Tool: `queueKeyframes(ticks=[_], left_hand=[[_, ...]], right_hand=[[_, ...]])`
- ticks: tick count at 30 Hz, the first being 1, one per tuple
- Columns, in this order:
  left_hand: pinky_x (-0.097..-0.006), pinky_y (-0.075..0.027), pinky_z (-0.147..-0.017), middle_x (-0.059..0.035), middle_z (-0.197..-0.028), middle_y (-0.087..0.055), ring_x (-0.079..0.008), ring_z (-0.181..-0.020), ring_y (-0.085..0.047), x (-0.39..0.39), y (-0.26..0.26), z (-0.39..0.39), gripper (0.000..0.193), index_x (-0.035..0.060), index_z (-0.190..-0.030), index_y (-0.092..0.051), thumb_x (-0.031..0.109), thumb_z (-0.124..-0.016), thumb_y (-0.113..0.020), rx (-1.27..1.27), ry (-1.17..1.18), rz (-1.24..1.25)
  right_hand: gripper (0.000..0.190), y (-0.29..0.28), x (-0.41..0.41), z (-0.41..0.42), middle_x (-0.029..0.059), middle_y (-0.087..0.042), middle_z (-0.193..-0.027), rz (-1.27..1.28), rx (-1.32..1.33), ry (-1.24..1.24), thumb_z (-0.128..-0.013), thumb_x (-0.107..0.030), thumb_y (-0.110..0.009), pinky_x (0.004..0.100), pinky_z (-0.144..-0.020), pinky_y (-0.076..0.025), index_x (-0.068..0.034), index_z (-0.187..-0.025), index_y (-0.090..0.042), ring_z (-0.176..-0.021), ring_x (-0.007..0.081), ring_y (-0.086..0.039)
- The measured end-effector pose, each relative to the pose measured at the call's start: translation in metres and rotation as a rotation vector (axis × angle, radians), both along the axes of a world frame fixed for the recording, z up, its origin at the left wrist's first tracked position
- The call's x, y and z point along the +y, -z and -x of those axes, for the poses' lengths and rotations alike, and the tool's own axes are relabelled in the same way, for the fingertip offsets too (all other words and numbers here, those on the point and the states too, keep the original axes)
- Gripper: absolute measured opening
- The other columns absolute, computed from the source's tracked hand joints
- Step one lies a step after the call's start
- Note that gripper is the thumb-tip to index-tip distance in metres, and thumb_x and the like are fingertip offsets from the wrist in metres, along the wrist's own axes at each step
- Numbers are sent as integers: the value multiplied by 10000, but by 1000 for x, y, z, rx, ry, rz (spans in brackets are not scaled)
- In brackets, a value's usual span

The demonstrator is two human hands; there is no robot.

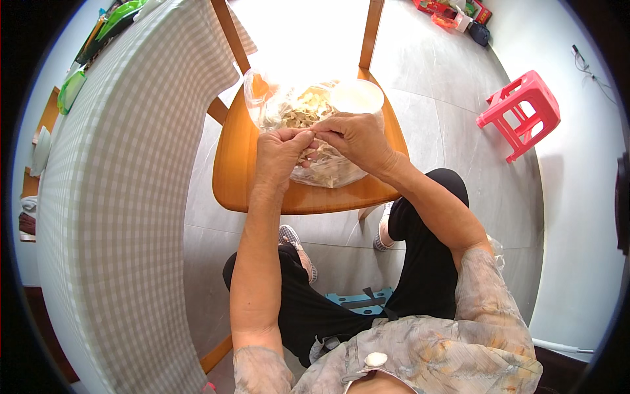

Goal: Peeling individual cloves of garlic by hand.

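Observation:
Both of my hands meet over a wooden chair's seat [231,177]. My left hand [288,150] pinches between thumb and forefinger, its other fingers curled around something pale and dry. From the right, my right hand [354,138] pinches at the same spot, its fingertips touching those of the left. What lies between the fingertips is too small to name. Beneath and behind the hands, a clear plastic bag [334,175] holds pale, dried, flake-like pieces [312,106]. A round, whitish plastic container [362,97] stands beside them at the right; glare hides its contents.
A table with a checked cloth [133,162] runs along the left. A red plastic stool [524,115] is near the wall at the right. Bags and boxes [455,17] lie on the floor at the far right. Part of a blue plastic object [362,300] shows between my legs.

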State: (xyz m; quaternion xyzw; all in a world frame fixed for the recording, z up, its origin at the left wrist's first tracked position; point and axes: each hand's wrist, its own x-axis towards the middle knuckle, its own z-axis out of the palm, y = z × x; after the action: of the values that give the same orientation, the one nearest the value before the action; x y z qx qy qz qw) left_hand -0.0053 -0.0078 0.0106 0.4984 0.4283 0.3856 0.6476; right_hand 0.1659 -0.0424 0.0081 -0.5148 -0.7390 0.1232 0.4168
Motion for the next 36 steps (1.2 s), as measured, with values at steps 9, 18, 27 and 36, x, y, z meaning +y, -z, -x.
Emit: queueKeyframes(ticks=[9,18,27,36], left_hand=[[-203,-423,-430,-37,-658,-639,-72,-545,-585,3,9,1,106,-4,-803,-677,100,-824,-677,-32,-44,-42],[-192,-412,-437,-30,-657,-630,-65,-542,-562,0,0,-2,113,11,-804,-660,121,-825,-675,-51,-67,-8],[-192,-415,-430,-18,-694,-616,-70,-528,-551,7,5,3,100,24,-853,-645,123,-846,-657,-132,-61,102],[-183,-432,-450,-23,-728,-629,-70,-578,-586,3,0,2,162,4,-976,-655,108,-853,-643,-90,-110,145]], right_hand=[[130,-4,-3,5,110,-707,-785,26,87,-14,-852,-131,-676,294,-645,-521,-40,-927,-732,-683,200,-665],[143,-4,3,-1,42,-682,-654,222,320,11,-842,-145,-693,224,-539,-478,-36,-922,-738,-565,71,-597],[227,-4,8,-2,54,-686,-814,471,705,-128,-890,-154,-689,204,-638,-551,21,-1036,-682,-685,79,-644],[236,-3,10,-7,71,-688,-826,567,975,-113,-904,-158,-671,212,-634,-542,17,-1063,-675,-693,99,-648]])
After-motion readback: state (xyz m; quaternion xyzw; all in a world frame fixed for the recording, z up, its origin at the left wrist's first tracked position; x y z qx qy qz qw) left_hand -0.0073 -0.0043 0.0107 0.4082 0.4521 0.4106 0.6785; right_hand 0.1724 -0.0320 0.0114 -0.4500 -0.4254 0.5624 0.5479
